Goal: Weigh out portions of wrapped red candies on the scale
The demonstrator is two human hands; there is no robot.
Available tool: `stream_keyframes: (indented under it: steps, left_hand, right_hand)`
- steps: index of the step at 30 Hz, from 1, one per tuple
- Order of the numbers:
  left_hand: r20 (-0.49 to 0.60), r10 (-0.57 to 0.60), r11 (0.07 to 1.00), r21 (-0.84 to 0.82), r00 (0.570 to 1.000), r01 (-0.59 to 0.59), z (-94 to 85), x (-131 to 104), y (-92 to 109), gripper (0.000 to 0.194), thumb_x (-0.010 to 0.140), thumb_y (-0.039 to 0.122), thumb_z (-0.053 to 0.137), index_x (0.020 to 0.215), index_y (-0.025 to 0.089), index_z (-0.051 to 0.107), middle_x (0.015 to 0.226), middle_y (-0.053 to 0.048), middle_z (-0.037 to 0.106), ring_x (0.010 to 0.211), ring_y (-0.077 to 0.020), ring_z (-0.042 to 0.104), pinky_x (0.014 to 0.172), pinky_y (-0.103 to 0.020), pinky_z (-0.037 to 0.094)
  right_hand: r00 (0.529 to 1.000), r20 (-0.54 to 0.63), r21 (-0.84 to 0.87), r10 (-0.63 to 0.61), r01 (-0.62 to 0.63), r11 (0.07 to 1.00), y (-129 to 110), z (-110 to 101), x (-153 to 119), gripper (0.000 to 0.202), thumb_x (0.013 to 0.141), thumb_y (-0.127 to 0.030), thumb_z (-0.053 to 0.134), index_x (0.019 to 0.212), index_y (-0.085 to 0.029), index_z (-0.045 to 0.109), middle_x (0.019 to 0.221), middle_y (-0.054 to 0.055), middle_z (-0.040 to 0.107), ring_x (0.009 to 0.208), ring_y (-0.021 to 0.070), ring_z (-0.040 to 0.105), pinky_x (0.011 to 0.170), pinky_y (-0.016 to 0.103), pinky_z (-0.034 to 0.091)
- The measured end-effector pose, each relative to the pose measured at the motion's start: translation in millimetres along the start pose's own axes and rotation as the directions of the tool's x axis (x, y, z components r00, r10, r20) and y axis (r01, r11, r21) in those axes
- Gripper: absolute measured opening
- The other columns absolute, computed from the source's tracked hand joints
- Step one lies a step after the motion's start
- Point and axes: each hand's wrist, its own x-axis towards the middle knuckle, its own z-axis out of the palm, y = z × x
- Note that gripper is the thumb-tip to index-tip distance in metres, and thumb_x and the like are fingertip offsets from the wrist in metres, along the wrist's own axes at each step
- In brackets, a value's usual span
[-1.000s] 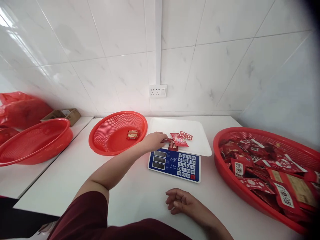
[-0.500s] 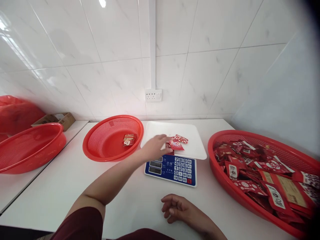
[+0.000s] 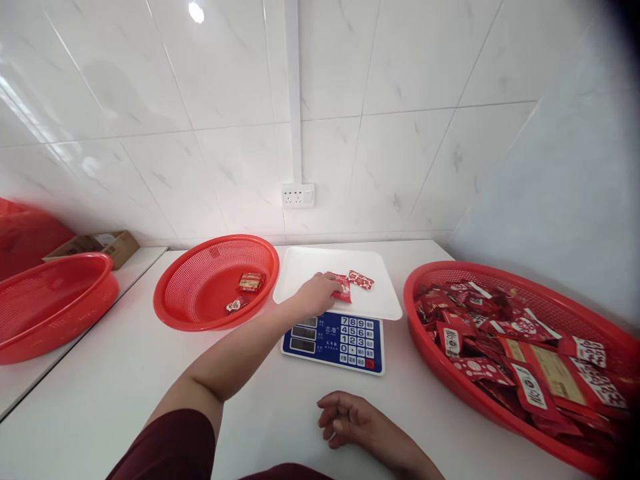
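Note:
My left hand [image 3: 320, 293] reaches over the scale's white pan [image 3: 305, 267], its fingers closed on a small red packet [image 3: 343, 289]. Beside that packet a flat red-and-white patterned packet [image 3: 361, 280] lies on the pan. Below the pan is the scale's blue keypad panel [image 3: 332, 343] with its displays. My right hand [image 3: 350, 420] hovers or rests near the table's front, which I cannot tell; its fingers are loosely curled, apart and hold nothing. In the red basket [image 3: 185, 287] left of the scale are a red-and-gold packet [image 3: 251, 282] and a white-labelled packet [image 3: 233, 305].
A large red basket [image 3: 417, 320] full of red packets stands to the right. At the far left are another red basket [image 3: 65, 313], a cardboard box [image 3: 123, 248] and a red plastic bag [image 3: 30, 237]. A tiled wall with a socket [image 3: 299, 195] closes off the back.
The view has shifted slightly to the right. My left hand has stayed over the pan, its fingers now more closed around the red packet. My right hand has hardly moved.

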Motion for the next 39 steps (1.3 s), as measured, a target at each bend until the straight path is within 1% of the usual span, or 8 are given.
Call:
stream_keyframes:
  steps: [6,13,15,18,21,24,31,39]
  left_hand:
    - [-0.221,-0.123,0.992,0.002,0.967,0.127,-26.2,-19,-27,0.029,0.077,0.009,0.045,0.088,0.021,0.070,0.107,-0.002,0.065,0.101,-0.0188,0.056,0.092,-0.029,0.045]
    - [-0.477,-0.373,0.888,0.064,0.796,0.455,-72.1,-62,-54,0.031,0.082,0.011,0.041,0.100,0.020,0.064,0.121,-0.010,0.056,0.121,-0.0341,0.040,0.095,-0.053,0.037]
    - [-0.424,-0.318,0.907,0.124,0.848,0.402,-67.0,-57,-45,0.032,0.083,0.012,0.042,0.107,0.018,0.061,0.129,-0.012,0.050,0.126,-0.0348,0.034,0.099,-0.056,0.031]
    - [-0.218,-0.106,0.972,0.183,0.970,0.148,-44.6,-29,-17,0.031,0.087,0.021,0.044,0.115,0.021,0.057,0.132,-0.006,0.050,0.130,-0.0263,0.033,0.108,-0.044,0.026]
    - [-0.049,0.075,0.982,0.177,0.996,-0.065,-17.6,10,14,0.035,0.089,0.032,0.046,0.123,0.023,0.051,0.130,-0.002,0.054,0.132,-0.0211,0.033,0.108,-0.034,0.027]
    - [0.062,0.135,0.973,0.181,0.989,-0.144,2.5,45,31,0.034,0.090,0.025,0.043,0.122,0.017,0.051,0.123,-0.009,0.058,0.126,-0.0235,0.041,0.103,-0.036,0.033]
    - [0.118,0.028,0.983,0.177,0.993,-0.049,11.3,64,19,0.032,0.085,0.014,0.043,0.115,0.017,0.053,0.109,-0.012,0.063,0.098,-0.0245,0.060,0.076,-0.034,0.048]
    - [-0.072,-0.230,0.967,0.096,0.970,0.237,-29.1,-8,-35,0.039,0.089,0.009,0.030,0.125,0.015,0.044,0.116,-0.013,0.060,0.103,-0.0225,0.057,0.082,-0.032,0.045]
  right_hand:
    - [1.000,0.000,-0.014,0.015,-0.015,1.000,-2,0,0,0.044,0.071,-0.045,0.070,0.106,-0.021,0.060,0.095,0.005,0.060,0.085,0.0159,0.059,0.078,0.035,0.047]
    - [1.000,0.016,-0.013,0.009,-0.008,1.000,-1,-1,-1,0.042,0.073,-0.044,0.069,0.106,-0.021,0.060,0.095,0.005,0.060,0.084,0.0155,0.059,0.078,0.035,0.047]
    - [1.000,0.021,-0.014,0.010,-0.010,1.000,-1,-1,0,0.041,0.073,-0.043,0.069,0.107,-0.020,0.060,0.095,0.005,0.059,0.084,0.0153,0.059,0.077,0.035,0.047]
    - [1.000,0.020,-0.008,0.007,-0.007,1.000,-1,-1,0,0.042,0.073,-0.043,0.069,0.107,-0.021,0.060,0.096,0.005,0.059,0.085,0.0156,0.059,0.078,0.035,0.047]
    - [1.000,0.001,0.001,0.000,0.000,1.000,-1,-1,-1,0.042,0.073,-0.044,0.069,0.107,-0.020,0.060,0.095,0.006,0.060,0.085,0.0163,0.059,0.078,0.035,0.047]
    - [1.000,-0.030,0.000,-0.009,0.009,1.000,0,0,-3,0.043,0.072,-0.044,0.070,0.107,-0.020,0.060,0.095,0.006,0.060,0.085,0.0166,0.059,0.078,0.035,0.046]
    - [0.997,-0.073,-0.030,-0.018,0.016,0.999,6,-1,-4,0.043,0.073,-0.047,0.067,0.107,-0.021,0.061,0.096,0.006,0.060,0.086,0.0178,0.058,0.081,0.037,0.045]
    - [1.000,-0.027,-0.037,0.014,-0.015,0.999,5,-3,-2,0.038,0.077,-0.044,0.065,0.108,-0.024,0.061,0.097,0.006,0.060,0.087,0.0177,0.058,0.083,0.037,0.045]
